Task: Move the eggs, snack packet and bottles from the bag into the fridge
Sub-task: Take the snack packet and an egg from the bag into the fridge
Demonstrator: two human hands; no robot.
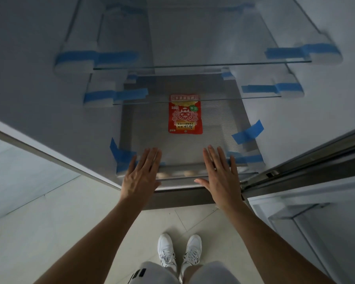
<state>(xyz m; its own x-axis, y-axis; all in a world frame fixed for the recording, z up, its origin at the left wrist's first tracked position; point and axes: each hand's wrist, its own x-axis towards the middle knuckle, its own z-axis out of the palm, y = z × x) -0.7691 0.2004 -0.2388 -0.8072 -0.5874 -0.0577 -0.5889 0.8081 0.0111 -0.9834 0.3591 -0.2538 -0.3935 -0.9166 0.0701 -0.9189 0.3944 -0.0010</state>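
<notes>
A red snack packet (185,114) lies flat on the ribbed lowest shelf (219,128) inside the open fridge, partly under the edge of a glass shelf above it. My left hand (140,174) and my right hand (219,173) are both stretched out flat, fingers straight, over the front edge of that shelf. Neither hand holds anything. The packet lies well beyond my fingertips. No eggs, bottles or bag are in view.
Two glass shelves (201,65) (197,99) held with blue tape (248,133) and white foam blocks sit above. The open fridge door (307,203) stands at the right. My white shoes (178,253) stand on pale floor tiles below.
</notes>
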